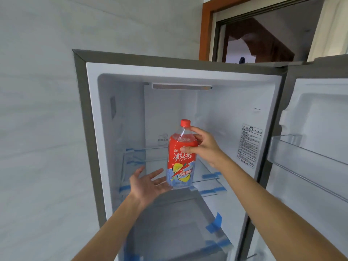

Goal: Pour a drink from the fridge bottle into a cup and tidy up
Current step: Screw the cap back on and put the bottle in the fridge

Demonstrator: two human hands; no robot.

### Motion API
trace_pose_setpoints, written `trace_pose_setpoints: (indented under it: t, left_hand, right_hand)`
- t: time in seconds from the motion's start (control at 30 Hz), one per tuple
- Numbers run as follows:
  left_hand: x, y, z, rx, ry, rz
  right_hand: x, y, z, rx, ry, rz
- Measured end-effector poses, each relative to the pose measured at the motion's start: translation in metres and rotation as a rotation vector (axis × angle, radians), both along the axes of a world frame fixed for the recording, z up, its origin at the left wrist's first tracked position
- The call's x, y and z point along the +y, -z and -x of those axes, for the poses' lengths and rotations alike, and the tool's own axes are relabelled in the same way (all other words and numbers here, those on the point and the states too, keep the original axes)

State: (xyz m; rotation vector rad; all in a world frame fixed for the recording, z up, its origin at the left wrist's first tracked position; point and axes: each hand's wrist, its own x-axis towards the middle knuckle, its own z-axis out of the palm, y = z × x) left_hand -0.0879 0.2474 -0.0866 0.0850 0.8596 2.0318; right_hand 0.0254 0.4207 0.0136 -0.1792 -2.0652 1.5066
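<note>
An ice tea bottle (180,162) with a red cap and a red and blue label hangs upright in front of the open fridge (222,113). My right hand (204,146) grips its shoulder just below the neck, thumb across the label. My left hand (148,182) lies palm up with straight fingers at the bottle's base, touching or nearly touching it. No cup is in view.
Inside the fridge are glass shelves (205,178) held with blue tape and a drawer (169,223) below. The fridge door (316,147) stands open at the right with a clear door bin. A white wall is on the left, a doorway above.
</note>
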Motion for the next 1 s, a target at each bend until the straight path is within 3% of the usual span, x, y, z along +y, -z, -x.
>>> trace_pose_setpoints:
  t: [0.43, 1.0]
  left_hand:
    - [0.049, 0.0, 0.051, 0.007, -0.209, 0.093]
    - [0.087, 0.01, 0.086, 0.128, -0.269, 0.206]
  right_hand:
    - [0.055, 0.003, 0.079, -0.014, -0.093, 0.005]
    - [0.093, 0.023, 0.132, -0.028, -0.126, 0.034]
